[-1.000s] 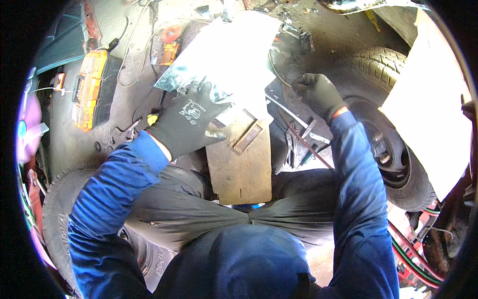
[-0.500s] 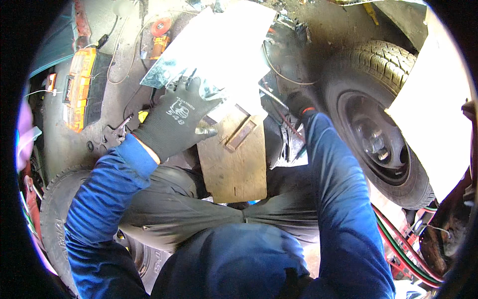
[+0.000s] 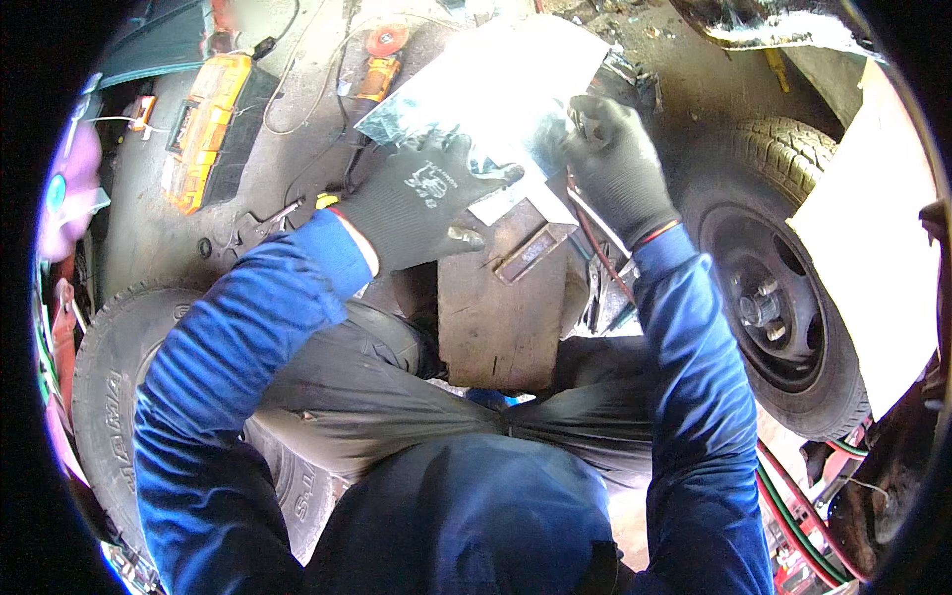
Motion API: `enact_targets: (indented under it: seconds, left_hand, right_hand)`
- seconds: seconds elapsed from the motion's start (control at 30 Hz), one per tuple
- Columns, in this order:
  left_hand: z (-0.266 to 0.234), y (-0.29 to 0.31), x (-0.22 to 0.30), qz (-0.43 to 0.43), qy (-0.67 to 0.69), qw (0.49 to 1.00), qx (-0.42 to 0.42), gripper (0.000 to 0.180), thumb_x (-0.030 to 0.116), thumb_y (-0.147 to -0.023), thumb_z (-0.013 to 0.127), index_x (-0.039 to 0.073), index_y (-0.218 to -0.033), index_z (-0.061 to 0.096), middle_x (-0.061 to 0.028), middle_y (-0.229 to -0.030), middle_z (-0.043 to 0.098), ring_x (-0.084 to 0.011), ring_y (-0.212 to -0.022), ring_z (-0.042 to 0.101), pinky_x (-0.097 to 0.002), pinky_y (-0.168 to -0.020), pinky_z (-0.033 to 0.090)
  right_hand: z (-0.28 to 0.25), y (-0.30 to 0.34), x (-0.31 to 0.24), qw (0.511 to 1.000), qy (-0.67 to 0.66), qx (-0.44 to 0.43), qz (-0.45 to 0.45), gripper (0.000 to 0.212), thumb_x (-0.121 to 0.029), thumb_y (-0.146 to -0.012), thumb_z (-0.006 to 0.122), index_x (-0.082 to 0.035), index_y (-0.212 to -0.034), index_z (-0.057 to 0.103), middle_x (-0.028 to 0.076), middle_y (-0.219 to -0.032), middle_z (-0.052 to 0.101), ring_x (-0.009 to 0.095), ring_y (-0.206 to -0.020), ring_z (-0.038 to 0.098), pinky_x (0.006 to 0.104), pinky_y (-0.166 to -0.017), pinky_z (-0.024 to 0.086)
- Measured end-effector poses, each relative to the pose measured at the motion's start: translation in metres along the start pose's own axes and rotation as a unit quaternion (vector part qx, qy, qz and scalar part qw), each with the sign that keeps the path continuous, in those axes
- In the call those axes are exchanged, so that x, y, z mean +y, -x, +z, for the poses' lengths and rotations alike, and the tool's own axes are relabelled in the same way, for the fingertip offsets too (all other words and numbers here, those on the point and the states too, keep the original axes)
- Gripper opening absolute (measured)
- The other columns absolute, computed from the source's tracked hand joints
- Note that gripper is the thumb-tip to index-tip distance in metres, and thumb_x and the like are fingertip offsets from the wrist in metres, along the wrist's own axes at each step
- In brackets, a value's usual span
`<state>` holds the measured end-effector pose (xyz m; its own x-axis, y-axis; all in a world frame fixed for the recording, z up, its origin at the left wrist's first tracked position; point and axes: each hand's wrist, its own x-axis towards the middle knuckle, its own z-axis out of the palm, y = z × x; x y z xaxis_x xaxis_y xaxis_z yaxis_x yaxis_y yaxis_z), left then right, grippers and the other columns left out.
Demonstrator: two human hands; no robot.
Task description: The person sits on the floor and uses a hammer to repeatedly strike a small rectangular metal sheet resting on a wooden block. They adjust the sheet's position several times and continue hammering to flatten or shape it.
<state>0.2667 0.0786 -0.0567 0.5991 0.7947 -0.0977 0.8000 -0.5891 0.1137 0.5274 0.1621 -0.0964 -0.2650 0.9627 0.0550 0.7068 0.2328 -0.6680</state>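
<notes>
A bright, shiny flat sheet [image 3: 506, 84], washed out by glare, lies in front of me, its near end over a wooden board [image 3: 496, 337]. My left hand [image 3: 421, 203], in a dark grey work glove, rests on the near left part of the sheet with fingers spread and thumb apart. At the sheet's right edge my right hand [image 3: 617, 171], gloved alike, has its fingers curled and pinched together. Whatever is between those fingertips is too small or hidden to name. On the board, close by the sheet, sits a short metal channel piece [image 3: 535, 253].
An angle grinder [image 3: 380, 74] with an orange body and red disc lies beyond the sheet's left corner. Farther left is an orange and black toolbox [image 3: 213, 129]. A wheel [image 3: 769, 307] stands to the right, a tyre [image 3: 119, 387] to the left. Hoses [image 3: 793, 511] run at lower right.
My right hand has come up from beside the board to the sheet's right edge. The left hand stays spread on the sheet. The whole view has shifted, so things sit farther right.
</notes>
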Motion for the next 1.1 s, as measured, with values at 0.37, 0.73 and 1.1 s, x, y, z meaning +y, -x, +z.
enact_targets:
  seconds: [0.37,0.73,1.1]
  left_hand:
    - [0.006,-0.002,-0.002,-0.072,0.091,0.992,-0.041,0.067,0.048,-0.089,0.084,0.015,-0.146,0.072,-0.0344,-0.153,0.052,-0.0516,-0.140,0.056,-0.0581,-0.117,0.049]
    - [-0.076,0.043,-0.082,0.127,0.371,0.920,-0.003,0.042,0.037,-0.109,0.067,0.002,-0.131,0.076,-0.0194,-0.123,0.080,-0.0393,-0.115,0.076,-0.0450,-0.101,0.059]
    - [0.119,0.246,-0.096,-0.334,0.322,0.880,-0.099,0.038,0.033,-0.114,0.063,0.004,-0.136,0.074,-0.0160,-0.117,0.081,-0.0339,-0.106,0.075,-0.0401,-0.102,0.059]
  right_hand:
    - [0.033,-0.026,-0.067,0.955,0.288,-0.070,0.016,0.085,-0.067,-0.081,0.085,-0.013,-0.145,0.067,0.029,-0.146,0.062,0.051,-0.136,0.061,0.0669,-0.111,0.049]
    - [0.038,-0.045,-0.064,0.950,0.285,-0.128,0.013,0.094,-0.065,-0.078,0.089,-0.017,-0.154,0.061,0.028,-0.155,0.058,0.054,-0.141,0.057,0.0680,-0.112,0.050]
    - [0.036,-0.039,-0.061,0.957,0.269,-0.109,-0.019,0.093,-0.061,-0.080,0.089,-0.013,-0.154,0.061,0.024,-0.151,0.063,0.046,-0.137,0.062,0.0587,-0.116,0.049]
